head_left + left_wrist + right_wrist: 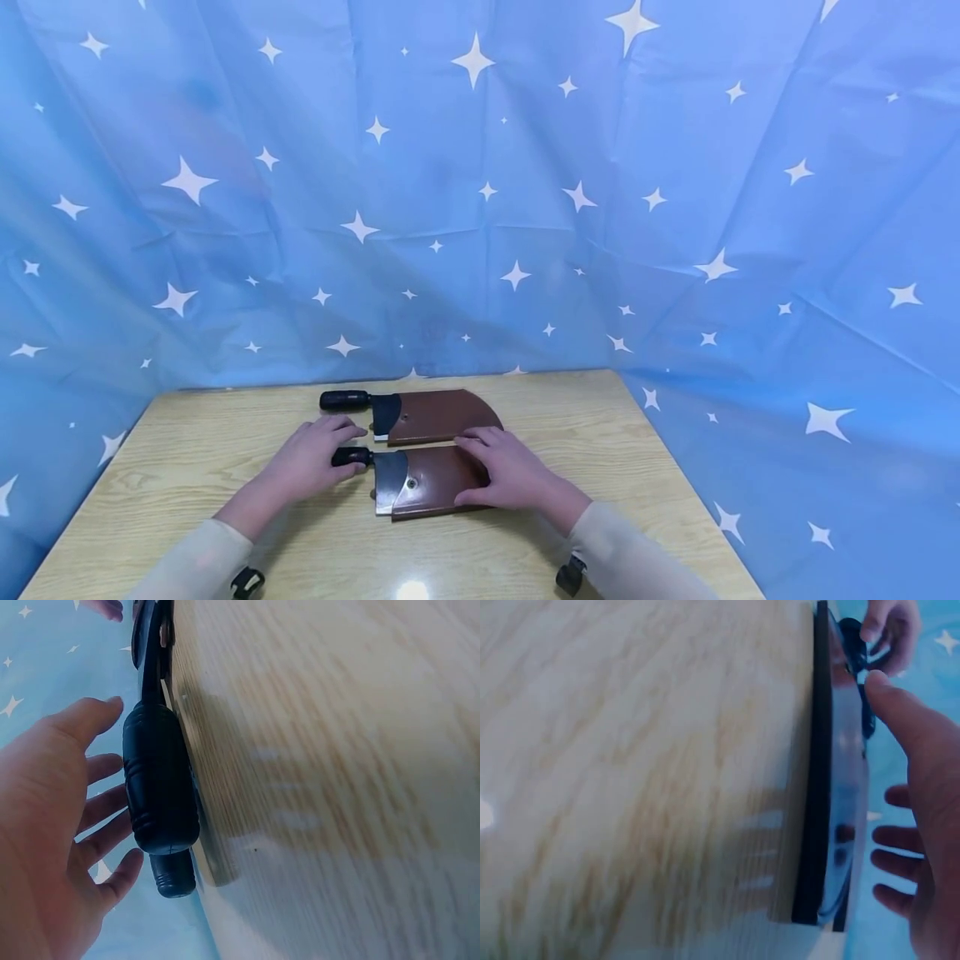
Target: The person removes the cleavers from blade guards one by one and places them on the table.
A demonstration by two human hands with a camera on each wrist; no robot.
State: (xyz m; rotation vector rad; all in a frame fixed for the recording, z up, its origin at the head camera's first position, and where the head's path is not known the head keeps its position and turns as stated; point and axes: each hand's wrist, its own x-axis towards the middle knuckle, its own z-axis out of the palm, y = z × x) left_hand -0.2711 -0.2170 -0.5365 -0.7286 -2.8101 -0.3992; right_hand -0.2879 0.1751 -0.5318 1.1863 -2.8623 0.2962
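Two cleavers with black handles lie one behind the other, each blade in a brown leather sheath with a snap. My left hand (315,454) is around the nearer handle (350,455), thumb on the near side; in the left wrist view its loosely bent fingers appear beside that handle (159,780), not closed on it. At the other end, my right hand (513,473) is spread over the nearer sheath (435,487). Its fingers look relaxed in the right wrist view, above the sheath (844,780); contact cannot be told. Behind is the farther sheath (442,417), with its handle (345,401) pointing left.
The cleavers lie on a light wood-grain table (187,442), the farther one close to its back edge. A blue curtain with white stars (450,167) hangs behind the table and at both sides. Dark straps circle both sleeves.
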